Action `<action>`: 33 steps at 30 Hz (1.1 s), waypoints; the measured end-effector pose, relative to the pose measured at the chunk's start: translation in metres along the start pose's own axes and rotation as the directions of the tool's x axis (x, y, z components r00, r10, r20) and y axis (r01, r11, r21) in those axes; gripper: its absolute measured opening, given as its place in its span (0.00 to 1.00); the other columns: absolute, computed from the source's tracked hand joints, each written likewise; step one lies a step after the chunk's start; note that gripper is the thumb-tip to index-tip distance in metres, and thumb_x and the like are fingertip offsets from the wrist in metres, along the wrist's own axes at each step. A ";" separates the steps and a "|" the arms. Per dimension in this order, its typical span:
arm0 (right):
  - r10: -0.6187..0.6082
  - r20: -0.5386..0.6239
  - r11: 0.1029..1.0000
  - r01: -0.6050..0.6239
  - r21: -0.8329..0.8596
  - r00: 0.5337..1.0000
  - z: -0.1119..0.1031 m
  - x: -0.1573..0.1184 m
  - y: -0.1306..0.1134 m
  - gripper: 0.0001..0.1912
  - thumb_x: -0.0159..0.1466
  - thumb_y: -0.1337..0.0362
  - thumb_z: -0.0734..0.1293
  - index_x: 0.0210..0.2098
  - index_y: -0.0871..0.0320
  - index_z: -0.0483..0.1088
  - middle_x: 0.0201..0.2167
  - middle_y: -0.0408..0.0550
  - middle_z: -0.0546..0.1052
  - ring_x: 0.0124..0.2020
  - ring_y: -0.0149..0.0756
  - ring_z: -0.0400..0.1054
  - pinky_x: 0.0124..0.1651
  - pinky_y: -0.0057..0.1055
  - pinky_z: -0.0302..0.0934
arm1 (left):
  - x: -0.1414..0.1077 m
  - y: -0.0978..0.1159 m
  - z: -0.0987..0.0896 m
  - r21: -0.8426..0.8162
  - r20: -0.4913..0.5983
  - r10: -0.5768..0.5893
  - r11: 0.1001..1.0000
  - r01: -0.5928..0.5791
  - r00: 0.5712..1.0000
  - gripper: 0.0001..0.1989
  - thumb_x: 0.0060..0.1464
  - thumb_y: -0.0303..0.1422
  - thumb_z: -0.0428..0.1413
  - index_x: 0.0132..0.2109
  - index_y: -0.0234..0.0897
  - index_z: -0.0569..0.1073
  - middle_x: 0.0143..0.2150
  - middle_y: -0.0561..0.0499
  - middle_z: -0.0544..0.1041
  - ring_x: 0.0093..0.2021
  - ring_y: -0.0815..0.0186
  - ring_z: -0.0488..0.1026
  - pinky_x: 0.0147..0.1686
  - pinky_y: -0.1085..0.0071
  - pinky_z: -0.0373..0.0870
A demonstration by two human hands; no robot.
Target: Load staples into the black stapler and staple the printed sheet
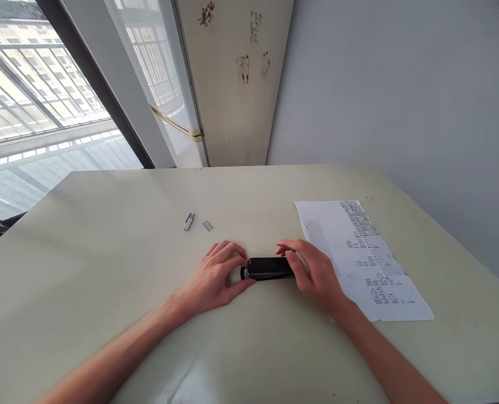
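Observation:
A black stapler (270, 268) lies lengthwise on the table between my hands, a bit of shiny metal showing near its left end. My left hand (224, 275) is at that left end, fingers curled along the far side and thumb along the near side. Around the right end, my right hand (310, 272) has its thumb and bent fingers on the stapler, hiding that tip. Beyond my left hand lie two small grey strips of staples, a longer one (189, 221) and a shorter one (207, 225), apart from each other and untouched.
A printed sheet of paper (375, 269) lies to the right, partly under my right hand and forearm. The pale table (106, 269) meets a plain wall (392, 84) on the right. Behind it stand a white cabinet-like panel (232, 112) with a handle (175, 123) and a window (42, 84).

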State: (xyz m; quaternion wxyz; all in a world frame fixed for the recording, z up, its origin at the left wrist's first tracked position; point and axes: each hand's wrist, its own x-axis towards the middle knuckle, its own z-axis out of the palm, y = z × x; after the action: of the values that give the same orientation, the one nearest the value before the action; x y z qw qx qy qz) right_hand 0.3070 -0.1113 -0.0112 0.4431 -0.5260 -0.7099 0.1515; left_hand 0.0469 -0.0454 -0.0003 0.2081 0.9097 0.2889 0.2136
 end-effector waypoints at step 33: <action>0.068 0.182 0.997 -0.061 -0.042 0.981 0.008 -0.005 -0.001 0.16 0.78 0.71 0.56 0.56 0.48 0.69 0.45 0.44 0.82 0.39 0.36 0.75 0.46 0.37 0.68 | -0.006 -0.024 -0.022 -0.737 -0.112 -0.615 0.578 0.350 0.780 0.17 0.72 0.45 0.51 0.46 0.39 0.78 0.46 0.47 0.79 0.50 0.59 0.75 0.57 0.62 0.69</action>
State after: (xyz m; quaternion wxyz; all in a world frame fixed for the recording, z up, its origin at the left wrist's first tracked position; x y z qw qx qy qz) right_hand 0.3005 -0.1139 -0.0170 0.3611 -0.5404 -0.7330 0.2007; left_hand 0.0210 -0.0252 0.0043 0.5208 0.5961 0.4632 0.3985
